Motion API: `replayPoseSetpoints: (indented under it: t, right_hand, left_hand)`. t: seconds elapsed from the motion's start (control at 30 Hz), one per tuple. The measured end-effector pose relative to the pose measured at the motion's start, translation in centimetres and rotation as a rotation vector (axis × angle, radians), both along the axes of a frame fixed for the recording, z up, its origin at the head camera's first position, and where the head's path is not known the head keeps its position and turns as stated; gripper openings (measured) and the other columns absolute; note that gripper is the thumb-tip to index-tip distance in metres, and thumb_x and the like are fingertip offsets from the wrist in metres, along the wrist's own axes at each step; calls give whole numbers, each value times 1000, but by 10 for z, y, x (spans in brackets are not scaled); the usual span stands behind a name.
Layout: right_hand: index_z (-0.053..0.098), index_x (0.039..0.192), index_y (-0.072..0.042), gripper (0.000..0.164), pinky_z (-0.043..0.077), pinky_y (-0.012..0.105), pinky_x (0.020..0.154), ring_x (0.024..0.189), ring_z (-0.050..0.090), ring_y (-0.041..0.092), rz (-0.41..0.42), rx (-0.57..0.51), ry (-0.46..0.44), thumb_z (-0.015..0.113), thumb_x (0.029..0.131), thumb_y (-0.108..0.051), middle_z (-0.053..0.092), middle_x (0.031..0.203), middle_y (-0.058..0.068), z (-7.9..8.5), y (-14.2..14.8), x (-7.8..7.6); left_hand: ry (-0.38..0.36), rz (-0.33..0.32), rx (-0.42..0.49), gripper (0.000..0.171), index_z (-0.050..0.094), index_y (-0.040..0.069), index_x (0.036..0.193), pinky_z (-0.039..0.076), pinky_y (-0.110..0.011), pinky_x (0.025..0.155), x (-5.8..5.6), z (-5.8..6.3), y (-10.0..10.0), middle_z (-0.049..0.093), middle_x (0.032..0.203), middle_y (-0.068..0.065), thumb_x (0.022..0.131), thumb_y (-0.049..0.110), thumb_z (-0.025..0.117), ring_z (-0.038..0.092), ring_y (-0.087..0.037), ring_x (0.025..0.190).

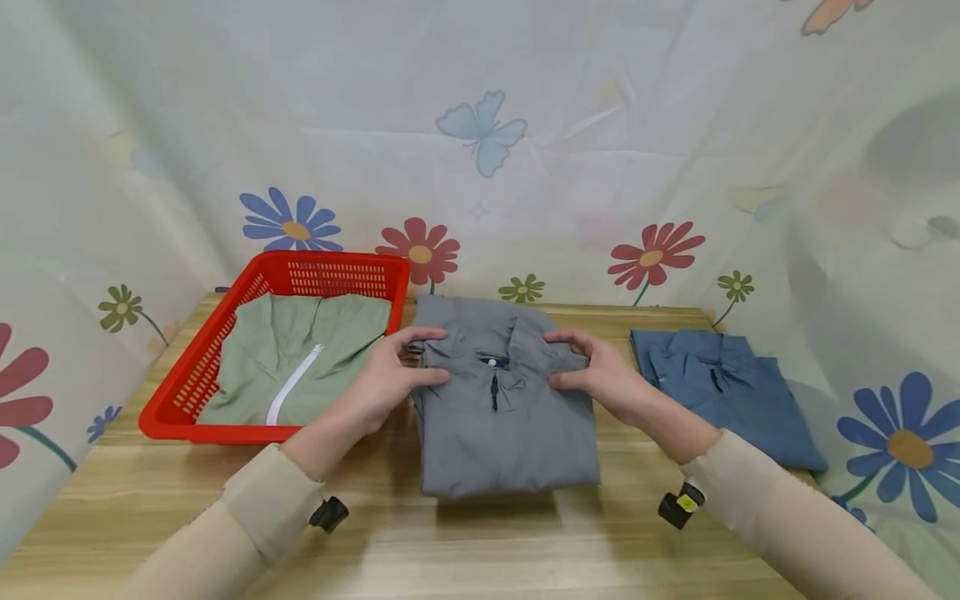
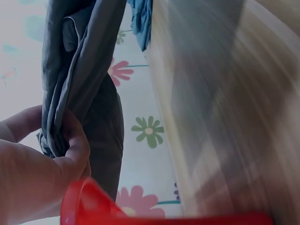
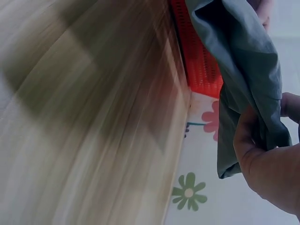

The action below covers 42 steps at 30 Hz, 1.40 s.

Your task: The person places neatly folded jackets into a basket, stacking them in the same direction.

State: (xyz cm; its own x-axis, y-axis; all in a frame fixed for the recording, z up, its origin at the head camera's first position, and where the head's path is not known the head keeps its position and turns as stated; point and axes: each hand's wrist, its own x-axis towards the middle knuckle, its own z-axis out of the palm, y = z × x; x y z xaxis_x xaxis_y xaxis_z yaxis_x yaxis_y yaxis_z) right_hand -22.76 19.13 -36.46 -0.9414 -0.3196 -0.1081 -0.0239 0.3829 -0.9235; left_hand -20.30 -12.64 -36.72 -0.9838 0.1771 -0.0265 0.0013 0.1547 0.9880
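Note:
A folded grey jacket [image 1: 510, 450] with a short black zip pull hangs above the wooden table, its shadow below it. My left hand [image 1: 386, 375] grips its left side, thumb on the front and fingers tucked behind. On the opposite side my right hand [image 1: 600, 372] holds the jacket in the same way. In the left wrist view the left hand [image 2: 42, 164] pinches the layered grey cloth [image 2: 101, 56]. The right wrist view has the right hand [image 3: 272, 159] pinching the other edge of the cloth [image 3: 253, 65], clear of the tabletop.
A red plastic basket [image 1: 187, 432] stands to the left, with a light green garment [image 1: 262, 358] with a white zip inside. At the right lies a folded blue garment [image 1: 738, 400]. Behind the wooden table [image 1: 600, 550] hangs a flowered curtain [image 1: 585, 208].

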Motion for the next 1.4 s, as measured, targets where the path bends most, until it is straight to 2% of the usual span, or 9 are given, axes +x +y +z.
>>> replayPoseSetpoints:
  t: [0.13, 0.27, 0.43, 0.53, 0.7, 0.8, 0.87, 1.1, 1.4]
  right_hand:
    - [53, 147, -12, 63, 36, 58, 110, 148, 26, 37, 7, -9, 3, 77, 88, -5, 27, 164, 16, 8, -7, -2]
    - [53, 147, -12, 63, 38, 57, 109, 143, 33, 37, 25, -34, 8, 76, 89, -5, 28, 164, 14, 15, -14, -5]
    - [53, 147, -13, 62, 38, 56, 110, 150, 23, 33, 36, -61, 7, 76, 89, -4, 24, 166, 11, 22, -24, -11]
    - [53, 147, -13, 63, 38, 56, 110, 152, 19, 31, 47, -78, 12, 76, 89, -1, 23, 167, 9, 26, -31, -14]
    - [54, 146, -13, 63, 38, 55, 110, 149, 26, 31, 76, -84, 31, 76, 88, -1, 26, 166, 8, 27, -43, -21]
    - [55, 144, -14, 62, 37, 55, 112, 150, 24, 29, 77, -71, 45, 78, 88, -3, 26, 166, 7, 29, -51, -24]
    - [57, 143, -14, 61, 37, 55, 112, 150, 26, 30, 71, -70, 45, 78, 88, -3, 26, 166, 7, 30, -57, -26]
    - [57, 142, -14, 58, 43, 50, 107, 140, 40, 28, 66, -99, 48, 77, 88, -3, 30, 164, 8, 39, -72, -31]
    - [56, 141, -11, 57, 48, 45, 101, 125, 53, 28, 82, -185, 22, 76, 89, 1, 44, 153, 9, 39, -99, -40]
  left_hand:
    - [-13, 7, -36, 56, 59, 11, 142, 50, -34, 89, 0, 8, -9, 48, 137, -15, 89, 5, 78, 54, -32, 109]
    - [-25, -6, -39, 57, 57, 13, 144, 47, -40, 98, -2, 16, -19, 41, 145, -13, 91, 6, 76, 45, -33, 124]
    - [-47, -12, -15, 59, 54, 12, 147, 40, -46, 111, -5, 25, -31, 34, 154, -14, 92, 6, 75, 33, -33, 136]
    - [-53, -13, -21, 61, 53, 11, 149, 44, -44, 108, -8, 30, -38, 36, 153, -15, 92, 8, 75, 37, -35, 133]
    - [-44, -26, -21, 61, 51, 9, 150, 54, -31, 92, -14, 35, -52, 38, 150, -17, 93, 8, 74, 43, -33, 126]
    - [-43, -24, -31, 62, 50, 8, 150, 53, -24, 80, -17, 38, -61, 38, 146, -18, 94, 8, 75, 44, -28, 117]
    - [-47, -25, -35, 61, 50, 7, 150, 51, -23, 77, -19, 40, -66, 38, 143, -17, 94, 8, 74, 44, -27, 114]
    - [-17, -22, -49, 61, 50, 8, 150, 55, -27, 88, -29, 48, -83, 39, 146, -16, 94, 10, 75, 41, -29, 126]
    - [-15, -46, -111, 62, 49, 10, 151, 56, -26, 88, -39, 55, -114, 41, 144, -13, 95, 15, 75, 44, -25, 123]
